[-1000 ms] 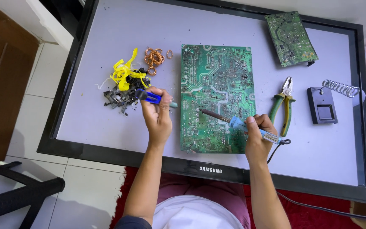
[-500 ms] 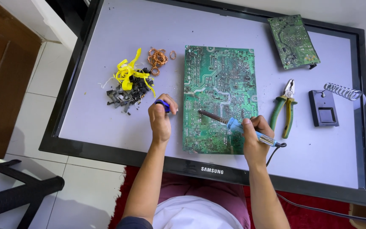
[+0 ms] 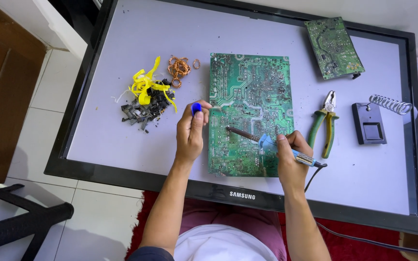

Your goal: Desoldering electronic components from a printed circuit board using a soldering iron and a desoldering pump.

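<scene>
Our right hand (image 3: 291,157) grips the soldering iron (image 3: 267,142), its long axis slanting up-left so the tip rests mid-board (image 3: 250,82), while our left hand (image 3: 189,135), at the board's left edge, pinches a blue-handled tool (image 3: 196,108) in its fingers.

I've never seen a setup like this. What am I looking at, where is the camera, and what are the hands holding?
No machine here: a person works with bare hands, filmed by a camera on their head, looking down. The surface is a flat screen panel lying face up. On it lies a large green circuit board. The right hand holds a blue-handled soldering iron, tip on the board. The left hand grips a small blue-tipped tool at the board's left edge. Around them: a scrap pile with yellow strips, copper wire coils, pliers, an iron stand, a smaller board.
</scene>
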